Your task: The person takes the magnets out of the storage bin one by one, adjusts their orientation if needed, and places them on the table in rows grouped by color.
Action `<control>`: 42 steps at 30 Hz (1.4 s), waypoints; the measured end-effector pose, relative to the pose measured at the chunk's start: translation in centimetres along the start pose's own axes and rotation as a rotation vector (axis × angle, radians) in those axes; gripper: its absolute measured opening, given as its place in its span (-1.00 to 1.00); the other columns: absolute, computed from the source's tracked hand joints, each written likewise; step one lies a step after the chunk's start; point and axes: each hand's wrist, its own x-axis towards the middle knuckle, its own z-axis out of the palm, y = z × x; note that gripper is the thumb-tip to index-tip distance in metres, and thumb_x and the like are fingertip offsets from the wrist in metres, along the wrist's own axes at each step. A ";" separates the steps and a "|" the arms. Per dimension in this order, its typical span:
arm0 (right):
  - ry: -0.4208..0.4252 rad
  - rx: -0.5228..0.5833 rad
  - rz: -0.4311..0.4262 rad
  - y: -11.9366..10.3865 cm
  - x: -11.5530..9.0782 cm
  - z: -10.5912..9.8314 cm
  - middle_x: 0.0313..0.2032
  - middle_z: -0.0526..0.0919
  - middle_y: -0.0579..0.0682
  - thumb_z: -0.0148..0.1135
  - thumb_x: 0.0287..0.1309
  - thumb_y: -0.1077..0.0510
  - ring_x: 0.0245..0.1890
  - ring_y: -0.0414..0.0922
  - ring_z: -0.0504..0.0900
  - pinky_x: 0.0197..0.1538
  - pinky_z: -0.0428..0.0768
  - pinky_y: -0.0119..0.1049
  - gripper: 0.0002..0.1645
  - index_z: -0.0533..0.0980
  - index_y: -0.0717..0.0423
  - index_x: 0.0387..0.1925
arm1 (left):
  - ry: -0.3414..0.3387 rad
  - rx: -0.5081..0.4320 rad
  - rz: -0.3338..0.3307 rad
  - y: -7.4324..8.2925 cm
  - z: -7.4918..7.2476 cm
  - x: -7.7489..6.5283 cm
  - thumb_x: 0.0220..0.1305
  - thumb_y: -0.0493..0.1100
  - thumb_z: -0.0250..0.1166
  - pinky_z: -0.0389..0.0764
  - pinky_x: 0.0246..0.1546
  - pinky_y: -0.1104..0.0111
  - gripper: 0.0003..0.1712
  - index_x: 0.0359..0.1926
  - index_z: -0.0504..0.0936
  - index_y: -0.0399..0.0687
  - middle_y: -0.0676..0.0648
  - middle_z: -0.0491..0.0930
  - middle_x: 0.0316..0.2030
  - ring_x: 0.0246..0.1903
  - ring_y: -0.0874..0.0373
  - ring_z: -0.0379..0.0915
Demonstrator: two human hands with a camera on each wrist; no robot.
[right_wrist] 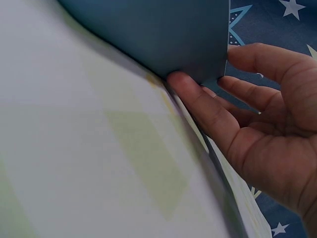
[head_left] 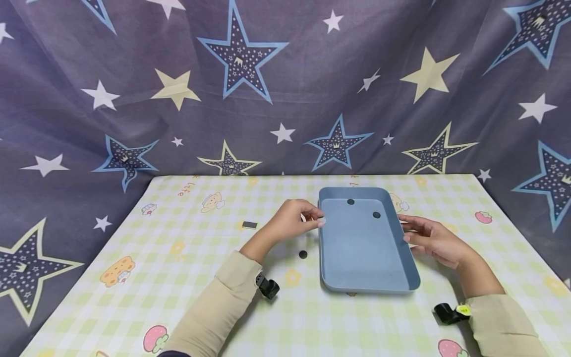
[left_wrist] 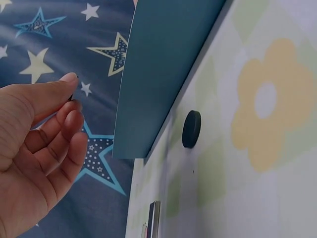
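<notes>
A blue rectangular tray (head_left: 363, 248) with rounded corners sits mid-table (head_left: 187, 297), two black discs (head_left: 376, 215) inside. The left hand (head_left: 292, 220) pinches a small disc; the right hand (head_left: 434, 240) rests relaxed, touching the tray's side.

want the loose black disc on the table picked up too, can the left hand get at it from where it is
Probably yes. The black disc lies bare on the tablecloth just left of the blue tray, close below the left hand, with nothing between them. That hand already pinches something small and dark, though, so its fingertips look occupied.
</notes>
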 end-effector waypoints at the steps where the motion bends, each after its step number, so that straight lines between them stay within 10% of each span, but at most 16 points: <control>1: 0.000 -0.001 0.001 0.0 0.0 0.0 0.18 0.41 0.17 0.13 0.36 0.29 -0.04 -0.20 0.59 -0.10 0.66 -0.19 -0.21 -0.02 0.45 0.44 | 0.000 0.002 -0.002 0.0 -0.1 -0.1 0.17 -0.24 0.44 0.58 -0.36 0.49 -0.81 -0.19 0.75 -0.22 -0.03 0.70 -0.35 -0.39 0.24 0.56; 42: 0.004 -0.003 0.011 -0.2 -0.2 0.1 0.19 0.39 0.20 0.14 0.35 0.29 -0.02 -0.23 0.59 -0.07 0.65 -0.21 -0.19 -0.03 0.43 0.45 | 0.048 -0.072 -0.120 -2.4 -1.6 -4.7 0.16 -0.25 0.44 0.63 -0.33 0.39 -0.85 -0.22 0.75 -0.15 0.04 0.65 -0.39 -0.39 0.25 0.54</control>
